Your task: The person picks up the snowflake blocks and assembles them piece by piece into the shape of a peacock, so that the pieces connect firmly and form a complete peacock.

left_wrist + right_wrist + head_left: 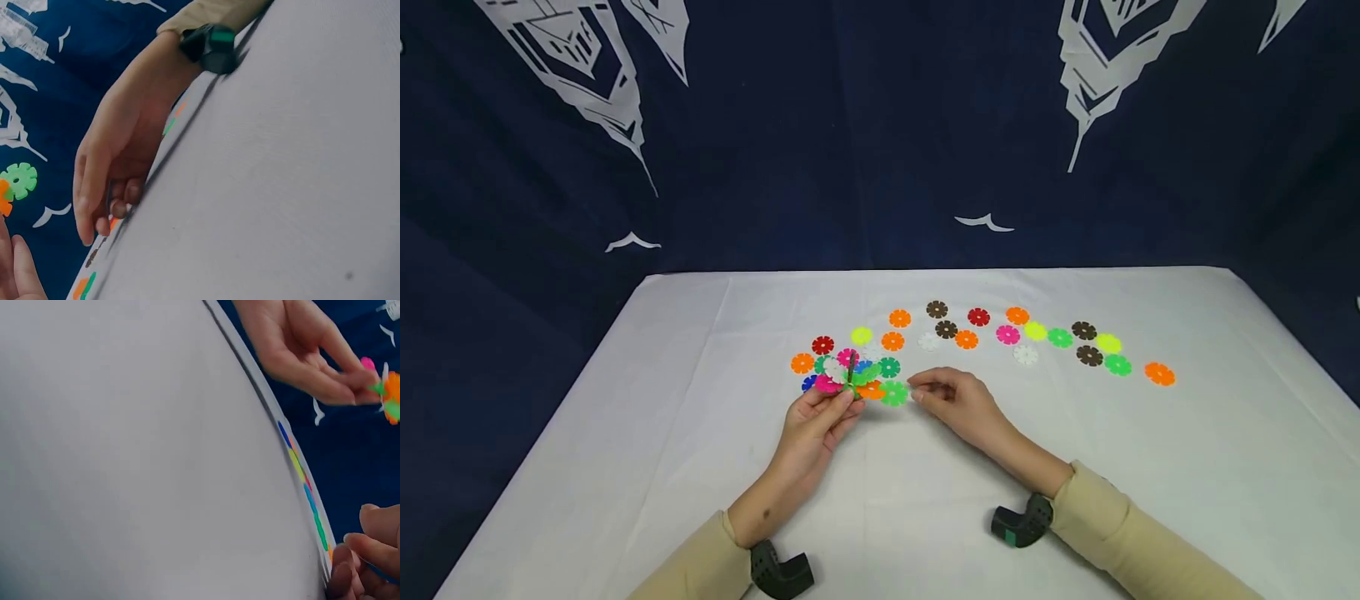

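Several joined discs (871, 389) pinched in left hand (815, 429), right hand (958, 402) relaxed (just beside), table edges (555, 433) well away

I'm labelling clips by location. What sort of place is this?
Probably an indoor recording setup: a table covered in white, a dark blue patterned cloth hanging behind it, and a dark device at each wrist.

We see soft, even light on the white tablecloth (910, 521), with a faint shadow below the right forearm (1037, 461); the blue backdrop (850, 125) falls dim toward its sides. Both wrist views look greyer and hazier, the left hand (312, 369) slightly soft.
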A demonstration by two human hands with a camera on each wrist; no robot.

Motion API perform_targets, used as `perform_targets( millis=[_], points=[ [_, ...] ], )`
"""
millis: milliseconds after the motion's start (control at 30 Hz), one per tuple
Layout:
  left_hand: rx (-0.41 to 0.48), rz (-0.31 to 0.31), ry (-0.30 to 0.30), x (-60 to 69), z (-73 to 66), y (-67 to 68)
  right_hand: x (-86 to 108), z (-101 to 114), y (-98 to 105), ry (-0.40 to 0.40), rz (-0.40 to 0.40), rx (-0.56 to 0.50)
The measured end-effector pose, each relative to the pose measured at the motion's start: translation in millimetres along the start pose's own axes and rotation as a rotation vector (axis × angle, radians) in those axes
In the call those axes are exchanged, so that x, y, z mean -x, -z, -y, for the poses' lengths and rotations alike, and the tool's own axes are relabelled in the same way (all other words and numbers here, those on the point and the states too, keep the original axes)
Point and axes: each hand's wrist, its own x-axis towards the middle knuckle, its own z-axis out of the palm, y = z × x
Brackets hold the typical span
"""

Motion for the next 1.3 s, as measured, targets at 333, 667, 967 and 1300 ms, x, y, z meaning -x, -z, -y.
perform_targets(
  millis=[333,667,967,1300],
  points=[
    [0.033,0.025,0.048,1.3,4.5,4.7,-54.3,-0.6,-23.3,-0.016,-0.046,0.351],
    [0.033,0.033,0.070,2.5,7.7,3.7,-51.1,-1.4,-27.5,-0.055,-0.057,0.335],
    [-0.087,0.150,0.059,6.4,13.4,4.3,-11.4,0.8,0.2,-0.150,-0.020,-0.356],
    [-0.252,0.209,-0.046,8.0,16.6,-0.5,36.5,20.7,19.9,0.125,-0.007,-0.380]
  ],
)
